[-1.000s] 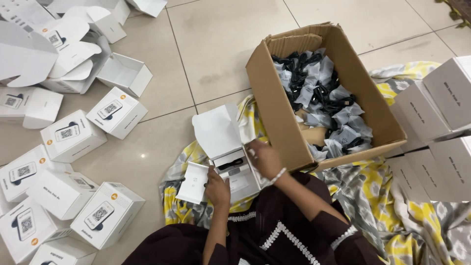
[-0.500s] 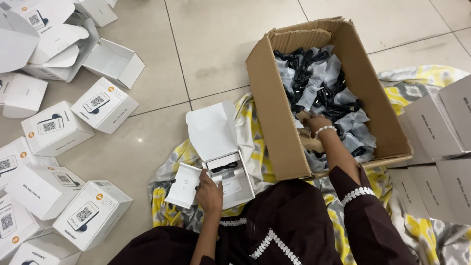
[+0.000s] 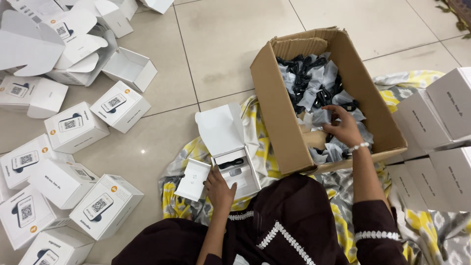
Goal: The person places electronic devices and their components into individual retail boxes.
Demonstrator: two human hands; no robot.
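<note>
A small white box (image 3: 230, 152) lies open on the yellow patterned cloth (image 3: 186, 196), lid raised, with a black cable and a small grey device inside. My left hand (image 3: 218, 186) rests on its near edge, holding it steady. My right hand (image 3: 343, 126) reaches into the brown cardboard carton (image 3: 279, 113) and touches the bagged black cables (image 3: 311, 86) heaped there; whether the fingers grip one is unclear.
Many white product boxes (image 3: 73, 127) lie scattered on the tiled floor at the left, some open (image 3: 130, 68). A stack of plain white boxes (image 3: 441, 122) stands at the right, beside the carton.
My right hand moved from the open white box into the carton and now sits on the bagged cables. My left hand stayed at the white box.
</note>
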